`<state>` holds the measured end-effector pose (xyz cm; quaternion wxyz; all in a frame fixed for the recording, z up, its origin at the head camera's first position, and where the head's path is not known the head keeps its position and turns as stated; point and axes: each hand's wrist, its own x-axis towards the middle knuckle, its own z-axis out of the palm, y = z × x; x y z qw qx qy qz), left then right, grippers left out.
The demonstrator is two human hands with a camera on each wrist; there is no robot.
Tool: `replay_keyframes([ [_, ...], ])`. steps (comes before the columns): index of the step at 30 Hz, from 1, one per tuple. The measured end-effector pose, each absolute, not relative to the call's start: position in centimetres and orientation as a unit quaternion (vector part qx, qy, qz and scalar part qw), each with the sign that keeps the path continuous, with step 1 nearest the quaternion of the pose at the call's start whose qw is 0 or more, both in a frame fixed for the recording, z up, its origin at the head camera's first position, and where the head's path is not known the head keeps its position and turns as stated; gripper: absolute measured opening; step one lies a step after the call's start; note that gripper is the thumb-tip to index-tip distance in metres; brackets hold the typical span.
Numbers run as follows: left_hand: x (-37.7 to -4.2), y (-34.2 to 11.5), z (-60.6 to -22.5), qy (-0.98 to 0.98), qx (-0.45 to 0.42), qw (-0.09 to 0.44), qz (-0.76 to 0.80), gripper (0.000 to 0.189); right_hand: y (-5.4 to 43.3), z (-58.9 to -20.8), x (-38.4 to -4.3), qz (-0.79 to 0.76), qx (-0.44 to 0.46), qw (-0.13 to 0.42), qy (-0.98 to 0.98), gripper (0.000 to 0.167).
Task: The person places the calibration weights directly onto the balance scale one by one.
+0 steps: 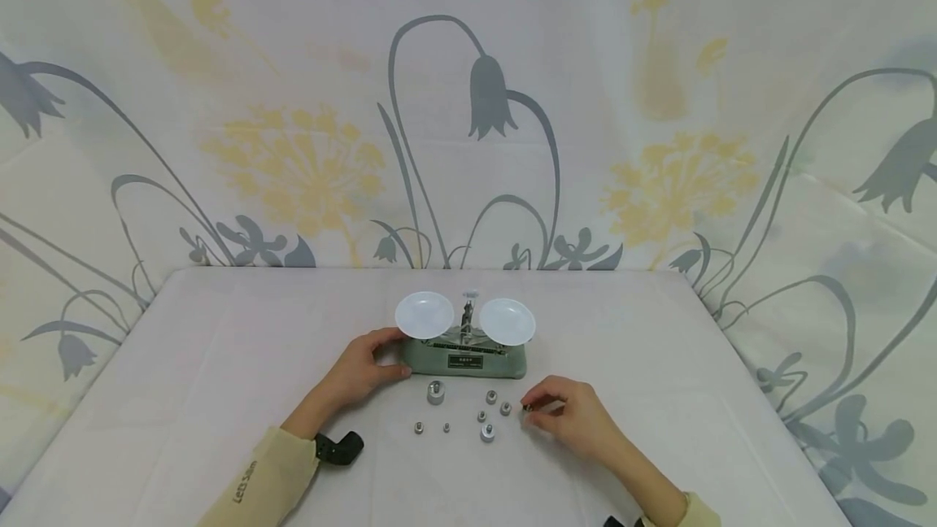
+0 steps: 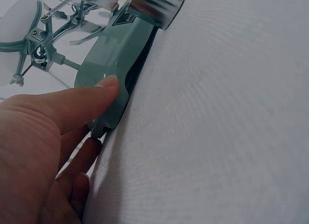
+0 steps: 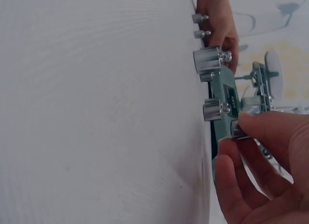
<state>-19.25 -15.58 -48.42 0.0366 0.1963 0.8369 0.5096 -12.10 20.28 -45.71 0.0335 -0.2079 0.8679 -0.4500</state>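
A green balance scale [image 1: 498,364] with two white pans stands on the table. My left hand [image 1: 359,368] grips the left end of its base, the thumb [image 2: 104,91] on the front face and the fingers around the end, partly hidden. To the right of the scale's front, my right hand [image 1: 578,417] pinches a small metal weight [image 3: 236,129] between thumb and fingers. Several silver knobbed weights stand in front of the scale, among them a large weight [image 1: 435,394] near the base and another weight [image 1: 487,433] nearer me.
The left pan [image 1: 424,315] and right pan [image 1: 508,321] sit above the base on either side of the central pointer post [image 1: 466,317]. A white cloth covers the table [image 1: 622,332]. Behind it hangs a flower-patterned curtain [image 1: 337,104].
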Motion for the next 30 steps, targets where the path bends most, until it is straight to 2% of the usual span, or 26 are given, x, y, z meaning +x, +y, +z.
replay_keyframes([
  [30,-19.1,-15.6,-48.5,0.832,0.198,0.033,0.518,0.054,20.8,-40.8,-14.0,-0.468,-0.174,-0.034,0.866,0.019],
])
